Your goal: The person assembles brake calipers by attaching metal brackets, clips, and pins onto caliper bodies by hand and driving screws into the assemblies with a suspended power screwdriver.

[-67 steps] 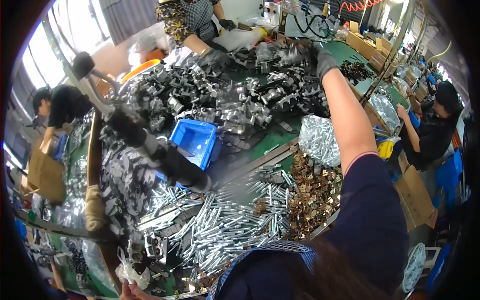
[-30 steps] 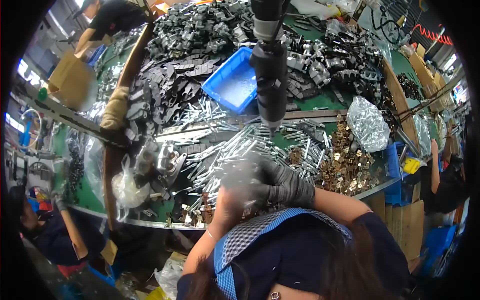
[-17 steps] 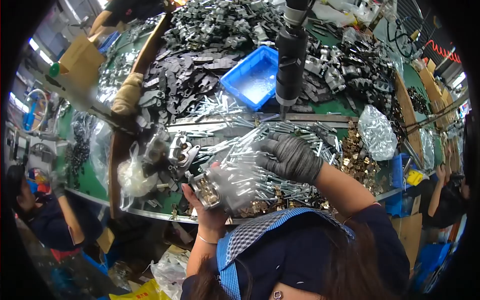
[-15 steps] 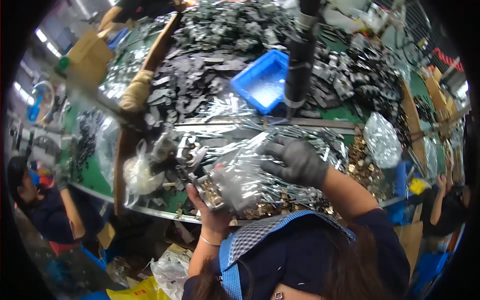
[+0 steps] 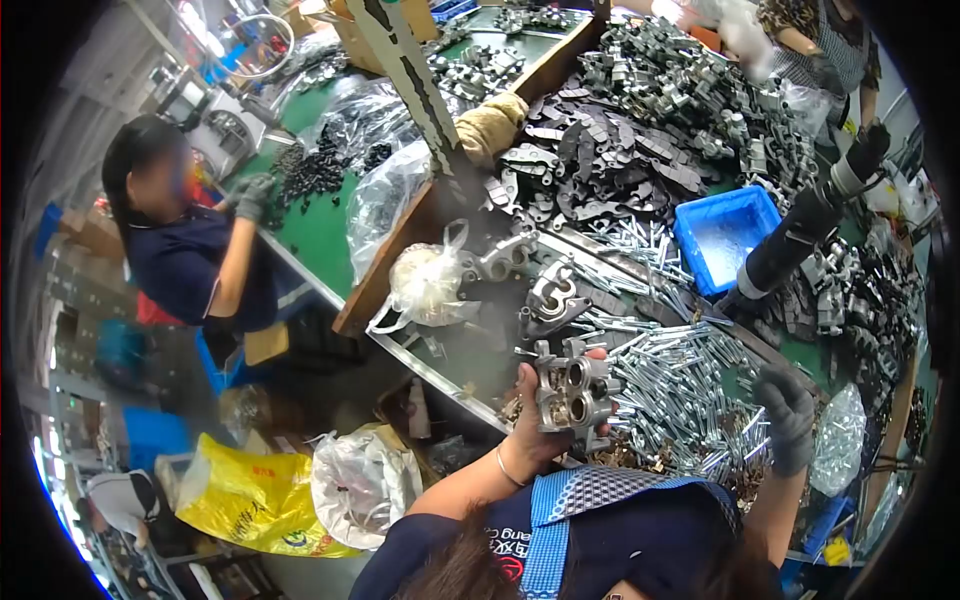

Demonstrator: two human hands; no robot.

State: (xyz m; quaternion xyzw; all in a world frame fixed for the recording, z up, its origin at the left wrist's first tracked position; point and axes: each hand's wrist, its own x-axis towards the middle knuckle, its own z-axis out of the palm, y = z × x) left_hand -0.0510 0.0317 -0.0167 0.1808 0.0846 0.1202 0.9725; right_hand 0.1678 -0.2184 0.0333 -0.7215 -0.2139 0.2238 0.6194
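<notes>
And the view is swinging toward the person's left, with the right hand now drawing away from the loose rods, so the left hand is carrying the metal casting on its own. The big desk is running diagonally across the view, its pale metal edge glinting along the near side. Up top, the heap of grey castings is sprawling in rough, knobbly lumps, while matt dark plates, flat and curvy, are overlapping below it. The smooth blue plastic bin is sitting among them, its straight walls showing up brightly beside the black cylindrical tool. Near the right hand, a crinkled clear bag is catching the light; over to the left, a knotted whitish bag is bulging softly. The right hand is wearing a grey knitted glove and curving its fingers above the desk's near side; whether it is gripping anything small, nobody can tell from here. The bare left hand is grasping the casting just above the near edge, and that silvery block is showing two round bores. Behind it, slim, shiny rods are lying crisscross, with tiny brownish clips scattering their dull glints closest to the apron.
</notes>
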